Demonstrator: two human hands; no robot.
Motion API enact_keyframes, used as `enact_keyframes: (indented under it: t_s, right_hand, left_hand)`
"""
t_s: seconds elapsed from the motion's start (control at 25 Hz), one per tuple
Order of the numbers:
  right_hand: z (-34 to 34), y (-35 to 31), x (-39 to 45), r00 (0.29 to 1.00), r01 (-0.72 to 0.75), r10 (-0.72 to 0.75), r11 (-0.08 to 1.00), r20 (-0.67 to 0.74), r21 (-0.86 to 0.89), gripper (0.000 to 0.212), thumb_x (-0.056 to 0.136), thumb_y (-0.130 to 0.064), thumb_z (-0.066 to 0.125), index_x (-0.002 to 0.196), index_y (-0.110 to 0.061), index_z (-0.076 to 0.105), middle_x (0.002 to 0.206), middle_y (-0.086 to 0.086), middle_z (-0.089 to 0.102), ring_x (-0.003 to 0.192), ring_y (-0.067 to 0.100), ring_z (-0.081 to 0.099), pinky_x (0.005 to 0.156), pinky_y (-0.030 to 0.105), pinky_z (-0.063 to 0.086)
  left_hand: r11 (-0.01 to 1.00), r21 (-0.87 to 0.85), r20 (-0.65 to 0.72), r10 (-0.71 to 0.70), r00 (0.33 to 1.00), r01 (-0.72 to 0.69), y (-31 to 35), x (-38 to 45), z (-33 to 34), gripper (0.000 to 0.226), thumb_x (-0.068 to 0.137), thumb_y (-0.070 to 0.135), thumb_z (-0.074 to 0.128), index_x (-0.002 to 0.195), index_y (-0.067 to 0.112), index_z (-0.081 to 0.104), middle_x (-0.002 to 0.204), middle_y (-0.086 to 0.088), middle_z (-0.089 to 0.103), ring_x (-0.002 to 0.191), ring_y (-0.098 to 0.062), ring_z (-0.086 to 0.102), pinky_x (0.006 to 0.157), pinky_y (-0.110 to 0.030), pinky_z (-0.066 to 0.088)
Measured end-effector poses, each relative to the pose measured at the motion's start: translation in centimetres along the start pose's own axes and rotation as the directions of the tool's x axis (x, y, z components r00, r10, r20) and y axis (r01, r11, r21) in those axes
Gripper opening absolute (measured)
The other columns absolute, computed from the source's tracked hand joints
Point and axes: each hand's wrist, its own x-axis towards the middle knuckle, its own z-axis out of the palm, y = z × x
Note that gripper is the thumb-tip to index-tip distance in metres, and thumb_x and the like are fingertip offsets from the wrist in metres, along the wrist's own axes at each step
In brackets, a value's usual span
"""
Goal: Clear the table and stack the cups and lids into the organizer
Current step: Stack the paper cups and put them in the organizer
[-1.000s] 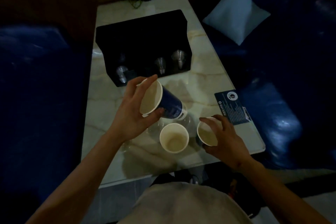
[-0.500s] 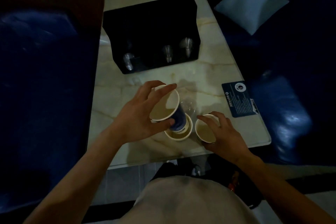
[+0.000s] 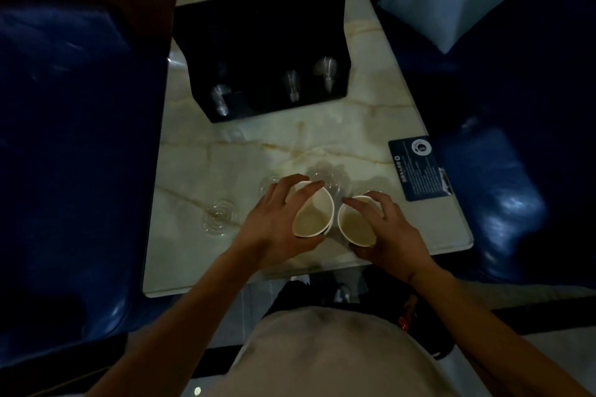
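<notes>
Paper rim under my fingers: my left hand [image 3: 277,219] is curled round the cup stack [image 3: 313,214], thumb near me, fingers over the far edge. A second rim shows just below the top one, so I judge one cup is seated inside another. My right hand [image 3: 388,229] grips the single cup [image 3: 356,225] the same way, the two rims just beside each other near the front edge of the marble table [image 3: 200,255].

Outward from there, clear lids lie on the marble: one lid [image 3: 220,217] to my left, others [image 3: 322,176] just beyond the cups, dim and hard to count. Farther back stands the black organizer [image 3: 261,26], with what look like clear items [image 3: 292,87] already in its front slots. A dark card [image 3: 421,167] sits at the right edge.

The step in hand is nesting the cups. Next I should lift the single cup, centre it over the stack and drop it in straight, holding the stack down so it does not tip. Then the stack goes back to the organizer, and the lids after it.
</notes>
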Motion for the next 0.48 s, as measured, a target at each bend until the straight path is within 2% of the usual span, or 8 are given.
enact_keyframes:
  t_s: [0.16,0.32,0.48]
  right_hand:
    - [0.1,0.2,0.0,1.000,-0.007,0.008,1.000,-0.008,0.014,0.087,0.067,-0.039,0.080,0.141,-0.043,0.035,0.147,0.000,0.031,0.128,0.028,0.042,0.076,0.042,0.058]
    - [0.4,0.5,0.1,1.000,0.002,-0.001,1.000,-0.020,0.022,0.089,0.065,-0.040,0.081,0.138,-0.048,0.031,0.146,-0.004,0.028,0.128,0.028,0.042,0.075,0.042,0.057]
    - [0.5,0.5,0.2,0.999,0.015,-0.013,0.998,-0.030,0.066,0.088,0.065,-0.040,0.081,0.137,-0.049,0.031,0.145,-0.006,0.028,0.127,0.027,0.044,0.077,0.042,0.057]
  left_hand:
    - [0.999,-0.032,-0.021,-0.012,1.000,0.012,-0.9,0.0,2.0,0.096,0.064,0.064,0.074,0.144,0.040,0.027,0.143,0.006,0.035,0.130,-0.018,0.036,0.096,-0.043,0.050]
    - [0.994,-0.109,-0.028,-0.019,0.999,0.016,-1.3,-0.1,2.8,0.099,0.060,0.066,0.076,0.143,0.041,0.028,0.144,0.010,0.031,0.129,-0.016,0.042,0.088,-0.040,0.056]
    - [0.975,-0.206,-0.013,-0.084,0.996,0.080,-1.4,-0.2,3.2,0.103,0.054,0.073,0.075,0.142,0.051,0.025,0.147,0.020,0.027,0.127,0.002,0.038,0.089,-0.030,0.052]
